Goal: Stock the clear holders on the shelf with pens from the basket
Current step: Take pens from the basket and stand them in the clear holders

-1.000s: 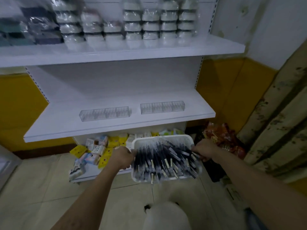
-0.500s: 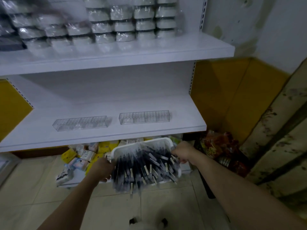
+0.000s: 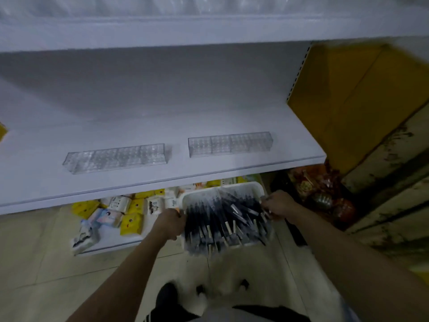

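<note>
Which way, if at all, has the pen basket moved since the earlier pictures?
No: the basket stays just below the front edge of the shelf, under the right clear holder; the camera shifted.

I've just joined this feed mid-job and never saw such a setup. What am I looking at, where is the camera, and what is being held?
No machine here: these are a person's two bare hands, filmed by one wide-angle camera worn on the head, looking forward and down, so the arms enter from the bottom. The left hand and the right hand grip opposite sides of a white plastic basket heaped with dark pens, held below the front edge of a white shelf. On that shelf stand a left clear plastic holder and a right clear plastic holder; both look empty. Small yellow and white packs lie on a lower shelf.
</note>
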The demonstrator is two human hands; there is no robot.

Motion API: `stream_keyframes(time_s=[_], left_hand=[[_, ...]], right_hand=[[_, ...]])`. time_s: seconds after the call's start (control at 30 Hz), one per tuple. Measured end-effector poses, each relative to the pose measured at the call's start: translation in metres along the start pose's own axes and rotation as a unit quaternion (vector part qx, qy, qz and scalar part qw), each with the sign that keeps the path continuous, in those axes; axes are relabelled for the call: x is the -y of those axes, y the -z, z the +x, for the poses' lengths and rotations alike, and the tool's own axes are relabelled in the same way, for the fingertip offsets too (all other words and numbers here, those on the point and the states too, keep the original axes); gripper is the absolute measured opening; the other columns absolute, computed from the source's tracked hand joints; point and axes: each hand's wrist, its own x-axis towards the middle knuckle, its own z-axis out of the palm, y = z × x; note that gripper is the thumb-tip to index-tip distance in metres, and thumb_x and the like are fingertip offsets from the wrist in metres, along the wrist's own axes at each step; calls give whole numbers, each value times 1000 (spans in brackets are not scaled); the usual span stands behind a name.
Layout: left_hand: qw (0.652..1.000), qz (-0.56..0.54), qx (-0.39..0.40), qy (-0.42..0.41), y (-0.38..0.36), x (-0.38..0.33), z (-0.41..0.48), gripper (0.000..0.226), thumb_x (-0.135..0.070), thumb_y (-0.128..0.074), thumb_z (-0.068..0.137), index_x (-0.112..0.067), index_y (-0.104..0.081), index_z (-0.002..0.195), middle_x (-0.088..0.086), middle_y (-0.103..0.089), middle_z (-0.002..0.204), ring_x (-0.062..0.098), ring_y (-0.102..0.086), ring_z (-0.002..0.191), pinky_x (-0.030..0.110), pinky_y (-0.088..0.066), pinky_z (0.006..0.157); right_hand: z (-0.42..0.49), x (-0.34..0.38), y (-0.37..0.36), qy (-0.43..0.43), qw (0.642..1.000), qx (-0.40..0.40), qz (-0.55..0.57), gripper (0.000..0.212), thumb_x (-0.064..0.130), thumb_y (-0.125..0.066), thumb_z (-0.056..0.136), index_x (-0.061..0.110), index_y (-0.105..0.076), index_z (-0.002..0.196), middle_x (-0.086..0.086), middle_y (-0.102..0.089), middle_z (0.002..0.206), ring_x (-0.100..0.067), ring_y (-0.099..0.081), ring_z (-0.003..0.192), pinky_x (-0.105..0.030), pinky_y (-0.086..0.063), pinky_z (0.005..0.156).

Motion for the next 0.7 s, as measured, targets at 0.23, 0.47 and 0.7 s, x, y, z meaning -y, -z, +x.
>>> stream_keyframes(time_s=[0.23,0.47,0.7], left_hand=[[996,37,78,-28,18,38,36,51,-39,-43,99,-5,-60,64,15,-70,72,28,-70,65,31,-57,62],[996,-15,68,51,-27,33,62,45,-29,-49,97,-6,-53,59,25,-69,79,36,-70,74,33,-55,59],[985,-39,20,166,-87,18,81,46,-35,-46,98,2,-65,78,20,-69,89,34,-68,82,37,-57,73]], right_hand=[[1,8,-44,-86,996,19,19,42,32,-52,99,-5,-63,83,-24,-56,82,-27,-51,72,-36,-46,64],[71,-19,-53,-82,996,41,6,27,28,-55,95,7,-57,78,-25,-63,82,-35,-63,72,-41,-54,73],[155,-58,-51,-38,991,128,-22,25,24,-55,92,8,-56,72,-21,-61,79,-28,-57,70,-32,-44,61]])
